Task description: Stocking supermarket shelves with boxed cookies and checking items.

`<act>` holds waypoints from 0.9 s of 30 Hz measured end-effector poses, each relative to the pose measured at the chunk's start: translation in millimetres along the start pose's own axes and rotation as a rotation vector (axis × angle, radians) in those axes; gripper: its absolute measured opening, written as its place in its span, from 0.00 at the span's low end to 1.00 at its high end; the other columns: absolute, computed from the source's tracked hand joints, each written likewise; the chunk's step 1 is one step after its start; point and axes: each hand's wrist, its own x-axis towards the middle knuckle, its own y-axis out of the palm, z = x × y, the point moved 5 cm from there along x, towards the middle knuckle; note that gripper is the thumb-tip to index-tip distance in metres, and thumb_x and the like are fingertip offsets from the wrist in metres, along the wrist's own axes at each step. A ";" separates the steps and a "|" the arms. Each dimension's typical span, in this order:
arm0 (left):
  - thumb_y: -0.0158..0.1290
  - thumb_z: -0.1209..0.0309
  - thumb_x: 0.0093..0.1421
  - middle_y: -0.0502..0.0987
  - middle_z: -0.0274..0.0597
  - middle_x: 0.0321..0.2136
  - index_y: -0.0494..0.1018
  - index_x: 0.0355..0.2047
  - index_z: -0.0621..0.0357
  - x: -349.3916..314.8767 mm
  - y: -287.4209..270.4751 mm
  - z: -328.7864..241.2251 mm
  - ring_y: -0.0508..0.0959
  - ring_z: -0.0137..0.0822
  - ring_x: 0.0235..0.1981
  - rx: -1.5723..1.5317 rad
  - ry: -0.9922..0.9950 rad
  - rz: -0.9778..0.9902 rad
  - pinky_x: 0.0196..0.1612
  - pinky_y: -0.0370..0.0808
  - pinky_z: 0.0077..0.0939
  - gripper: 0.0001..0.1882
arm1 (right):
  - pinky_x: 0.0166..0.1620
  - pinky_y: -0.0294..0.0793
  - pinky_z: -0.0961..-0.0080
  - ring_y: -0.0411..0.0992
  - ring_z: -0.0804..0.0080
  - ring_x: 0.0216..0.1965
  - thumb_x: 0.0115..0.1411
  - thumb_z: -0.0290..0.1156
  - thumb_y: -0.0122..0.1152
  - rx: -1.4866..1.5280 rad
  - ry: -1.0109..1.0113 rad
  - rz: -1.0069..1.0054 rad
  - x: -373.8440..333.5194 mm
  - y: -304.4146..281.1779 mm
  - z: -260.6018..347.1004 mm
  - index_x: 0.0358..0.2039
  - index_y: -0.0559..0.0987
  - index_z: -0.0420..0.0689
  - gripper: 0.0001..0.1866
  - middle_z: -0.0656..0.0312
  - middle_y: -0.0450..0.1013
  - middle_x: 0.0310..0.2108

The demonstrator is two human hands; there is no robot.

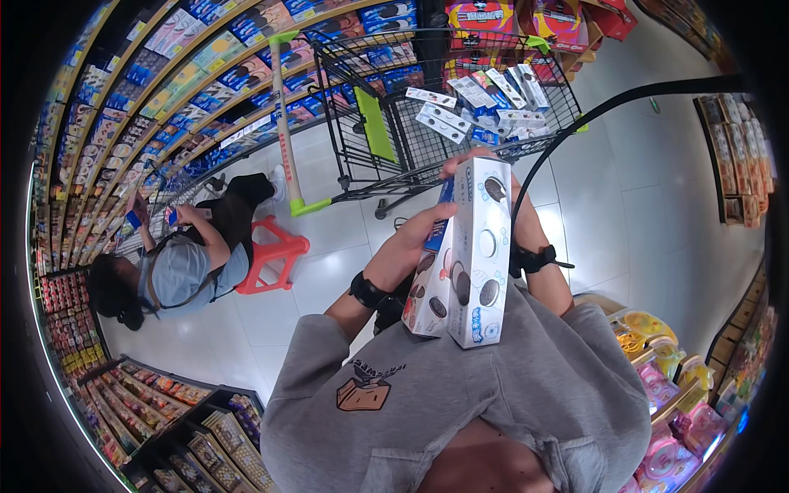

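Note:
Two long cookie boxes are held close to my chest. The white cookie box (481,255), printed with dark cookies, stands in front, and my right hand (460,160) is closed around its far end, partly hidden behind it. My left hand (411,238) grips the second cookie box (431,300), which has white and blue sides and leans against the first. Just beyond my hands is a black wire shopping cart (301,205) with green corners. Several similar cookie boxes (444,122) lie loosely piled in its basket.
Shelves of packaged snacks (185,74) curve along the left. Near them, a person (185,267) in a light blue top holds small packages beside a red plastic stool (271,255). A black cable (608,103) arcs in from the right. Display goods (657,386) stand at lower right.

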 end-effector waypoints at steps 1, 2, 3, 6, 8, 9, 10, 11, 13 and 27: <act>0.57 0.67 0.55 0.76 0.52 0.43 0.63 0.52 0.66 2.1 -1.6 0.9 0.80 0.43 0.41 -0.028 -0.016 0.026 0.45 0.79 0.35 0.27 | 0.53 0.67 0.65 0.68 0.59 0.48 0.56 0.37 0.59 0.038 -0.006 0.004 0.2 -0.2 -0.7 0.46 0.69 0.44 0.19 0.55 0.72 0.44; 0.57 0.67 0.55 0.76 0.52 0.43 0.63 0.52 0.66 3.9 -4.3 0.7 0.80 0.43 0.41 -0.031 -0.017 0.027 0.45 0.79 0.35 0.27 | 0.54 0.67 0.64 0.68 0.59 0.49 0.56 0.38 0.59 0.076 -0.013 0.007 0.5 -0.5 -1.7 0.46 0.69 0.44 0.19 0.55 0.72 0.44; 0.57 0.67 0.55 0.76 0.52 0.43 0.63 0.52 0.67 5.1 -4.4 0.3 0.80 0.43 0.41 -0.031 -0.025 0.058 0.46 0.78 0.36 0.28 | 0.54 0.67 0.64 0.68 0.59 0.49 0.56 0.38 0.59 0.074 -0.011 0.004 1.7 -1.7 -3.7 0.46 0.69 0.44 0.19 0.55 0.72 0.44; 0.58 0.65 0.54 0.76 0.52 0.43 0.63 0.52 0.67 5.2 0.0 -3.4 0.79 0.44 0.41 -0.043 -0.028 0.104 0.47 0.77 0.38 0.29 | 0.54 0.66 0.64 0.67 0.59 0.50 0.57 0.39 0.58 0.147 -0.012 0.052 7.7 -3.5 -8.7 0.48 0.69 0.44 0.21 0.55 0.71 0.45; 0.58 0.64 0.54 0.76 0.52 0.43 0.63 0.53 0.67 8.5 -1.9 -6.6 0.79 0.44 0.41 -0.058 -0.019 0.118 0.47 0.77 0.38 0.30 | 0.56 0.64 0.63 0.66 0.58 0.53 0.58 0.41 0.56 0.125 -0.005 0.057 8.8 -3.5 -10.3 0.52 0.68 0.44 0.23 0.53 0.70 0.48; 0.57 0.62 0.55 0.76 0.54 0.43 0.64 0.53 0.67 8.6 -3.6 -12.7 0.79 0.45 0.41 -0.028 0.018 0.124 0.47 0.77 0.39 0.30 | 0.58 0.62 0.66 0.65 0.60 0.55 0.58 0.44 0.55 0.003 -0.004 0.054 7.4 2.0 -5.3 0.56 0.66 0.43 0.28 0.53 0.68 0.52; 0.56 0.60 0.55 0.76 0.55 0.44 0.65 0.53 0.67 4.5 -0.3 -21.8 0.80 0.46 0.40 0.007 0.053 0.127 0.47 0.78 0.40 0.30 | 0.58 0.62 0.66 0.65 0.60 0.55 0.58 0.44 0.55 0.007 -0.003 0.064 2.6 9.2 -4.4 0.56 0.66 0.43 0.28 0.53 0.68 0.52; 0.55 0.61 0.56 0.76 0.54 0.44 0.64 0.54 0.67 -3.0 0.9 -26.7 0.79 0.46 0.42 0.025 0.104 0.023 0.49 0.76 0.39 0.30 | 0.58 0.61 0.69 0.64 0.62 0.55 0.58 0.45 0.55 -0.059 0.110 -0.129 -8.6 8.9 -8.5 0.58 0.65 0.42 0.30 0.53 0.67 0.53; 0.56 0.64 0.56 0.75 0.52 0.46 0.63 0.55 0.66 2.4 -5.5 -54.3 0.77 0.44 0.45 0.052 0.295 -0.002 0.53 0.73 0.38 0.29 | 0.60 0.59 0.76 0.62 0.68 0.58 0.59 0.47 0.53 -0.107 0.195 -0.322 -8.0 2.4 -15.3 0.62 0.59 0.39 0.36 0.56 0.64 0.58; 0.59 0.72 0.55 0.75 0.43 0.41 0.66 0.50 0.62 -42.9 -40.8 -143.5 0.78 0.35 0.39 -0.046 1.210 -0.389 0.42 0.77 0.29 0.23 | 0.56 0.68 0.69 0.66 0.63 0.56 0.52 0.25 0.65 -0.110 0.181 -0.234 29.6 3.8 -56.7 0.64 0.54 0.41 0.42 0.51 0.64 0.56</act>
